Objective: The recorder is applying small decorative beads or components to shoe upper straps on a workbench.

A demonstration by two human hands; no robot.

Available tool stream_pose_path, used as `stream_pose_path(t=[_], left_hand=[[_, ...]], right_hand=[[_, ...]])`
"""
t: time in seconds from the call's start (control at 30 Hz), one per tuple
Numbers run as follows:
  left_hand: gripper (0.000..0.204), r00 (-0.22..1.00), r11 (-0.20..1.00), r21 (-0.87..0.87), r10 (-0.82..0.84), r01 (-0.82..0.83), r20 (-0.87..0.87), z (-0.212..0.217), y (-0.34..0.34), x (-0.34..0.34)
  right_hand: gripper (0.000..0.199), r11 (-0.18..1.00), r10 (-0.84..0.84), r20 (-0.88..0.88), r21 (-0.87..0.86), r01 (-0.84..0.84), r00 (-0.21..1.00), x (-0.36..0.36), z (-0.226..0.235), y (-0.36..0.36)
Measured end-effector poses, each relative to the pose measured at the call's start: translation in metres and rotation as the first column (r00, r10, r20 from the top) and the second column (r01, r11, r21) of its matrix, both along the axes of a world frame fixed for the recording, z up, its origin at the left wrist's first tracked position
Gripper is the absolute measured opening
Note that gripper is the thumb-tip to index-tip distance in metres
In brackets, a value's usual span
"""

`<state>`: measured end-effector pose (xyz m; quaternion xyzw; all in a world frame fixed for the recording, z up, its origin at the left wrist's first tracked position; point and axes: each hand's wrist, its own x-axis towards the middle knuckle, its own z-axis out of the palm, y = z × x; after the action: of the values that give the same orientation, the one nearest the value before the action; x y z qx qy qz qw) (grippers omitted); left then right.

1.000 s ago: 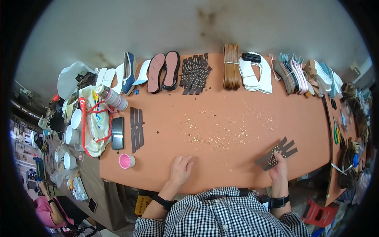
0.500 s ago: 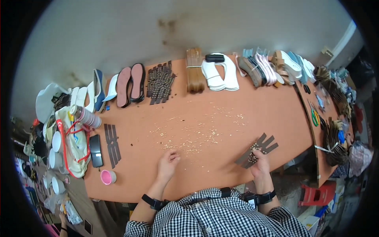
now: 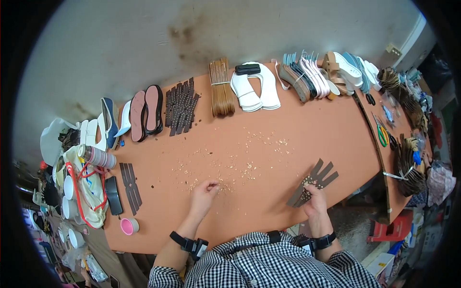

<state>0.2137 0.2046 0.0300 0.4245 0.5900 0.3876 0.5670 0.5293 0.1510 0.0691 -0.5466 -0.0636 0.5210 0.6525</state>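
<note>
My right hand (image 3: pixel 314 199) grips a dark brown cut strap piece (image 3: pixel 322 172) above the near right of the table. Its split strips fan out past my fingers, and small gold bits dot its middle. Over the near edge of scattered gold bits (image 3: pixel 249 168), my left hand (image 3: pixel 205 194) is closed, thumb against fingertips. Anything in that pinch is too small to make out. Another dark brown strap piece (image 3: pixel 130 187) lies flat at the left. Several studded strap pieces (image 3: pixel 180 108) lie together at the back.
Pink insoles (image 3: pixel 153 108), a tan strip bundle (image 3: pixel 221 91), white shoe parts (image 3: pixel 269 89) and sandals (image 3: pixel 312 79) line the back. A phone (image 3: pixel 114 197) and pink cup (image 3: pixel 129 226) are left. Scissors (image 3: pixel 382 134) lie right, beyond a dark table edge. A red stool (image 3: pixel 391 230) stands below.
The view has shifted slightly. My left hand's fingers have drawn closer together by the gold bits. My right hand keeps its hold on the strap piece.
</note>
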Motion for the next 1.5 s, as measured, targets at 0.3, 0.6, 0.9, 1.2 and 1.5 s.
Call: stream_pose_path(t=[0.3,0.6,0.9,1.2,1.5], left_hand=[[0.017,0.885,0.928,0.222,-0.182,0.299,-0.429,-0.018,0.081,0.063],[0.005,0.708,0.796,0.347,-0.140,0.497,-0.693,-0.015,0.112,0.090],[0.005,0.719,0.820,0.338,-0.123,0.461,-0.684,-0.010,0.118,0.088],[0.008,0.572,0.683,0.287,-0.233,0.672,-0.786,-0.010,0.128,0.090],[0.008,0.413,0.673,0.153,-0.245,0.723,-0.877,-0.010,0.126,0.100]], right_hand=[[0.022,0.991,0.076,-0.111,-0.105,-0.087,0.991,0.007,-0.008,0.029],[0.023,0.981,0.088,-0.167,-0.159,-0.114,0.982,-0.009,-0.002,0.057],[0.025,0.975,0.095,-0.234,-0.173,-0.138,0.968,-0.008,-0.012,0.066],[0.024,0.976,0.102,-0.218,-0.169,-0.141,0.971,-0.014,-0.007,0.067],[0.022,0.979,0.141,-0.220,-0.115,-0.169,0.965,-0.017,0.004,0.058]])
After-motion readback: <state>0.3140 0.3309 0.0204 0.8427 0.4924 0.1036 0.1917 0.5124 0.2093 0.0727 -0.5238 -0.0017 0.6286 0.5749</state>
